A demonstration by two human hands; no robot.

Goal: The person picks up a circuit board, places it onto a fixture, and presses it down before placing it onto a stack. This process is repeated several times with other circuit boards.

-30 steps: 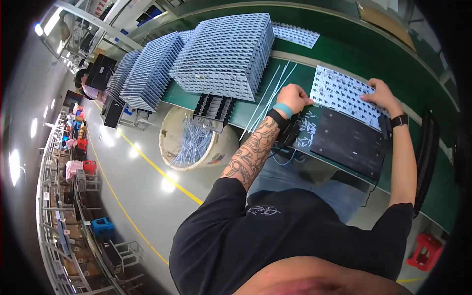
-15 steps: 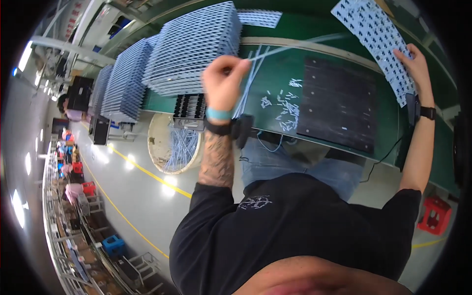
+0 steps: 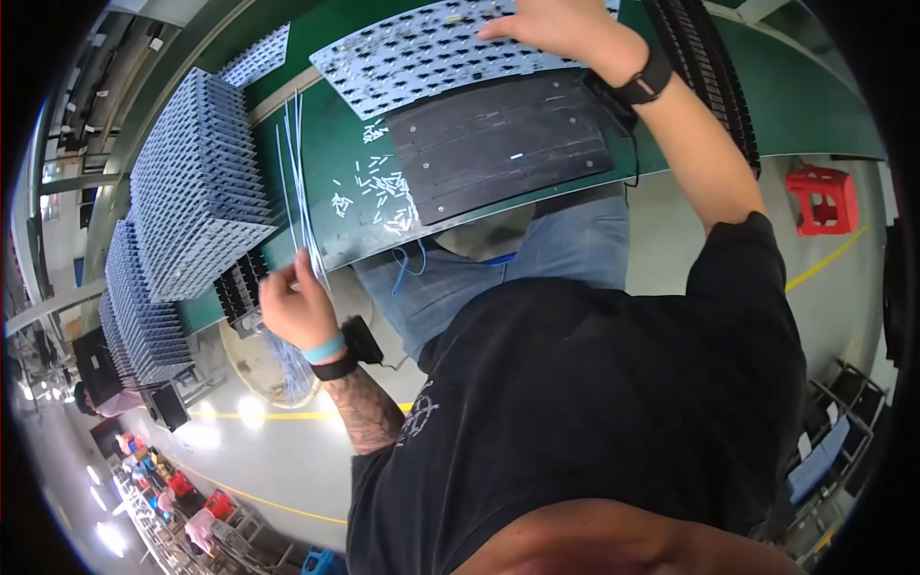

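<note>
positioning seems underway: right hand (image 3: 565,31), thumb spread, over the far panel (image 3: 407,69); left hand (image 3: 299,307) half-curled by the left strips (image 3: 299,182); both holds unclear. next likely calls for a light pinch.

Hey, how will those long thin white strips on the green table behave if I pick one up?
The long thin white strips look slender, so probably light and bendable. Lifting one might drag neighbours, since several lie bunched together.

pale panel (image 3: 422,62) | black-dotted, crosswise | thin strips (image 3: 300,172) | loosely bunched, left of panel
</note>
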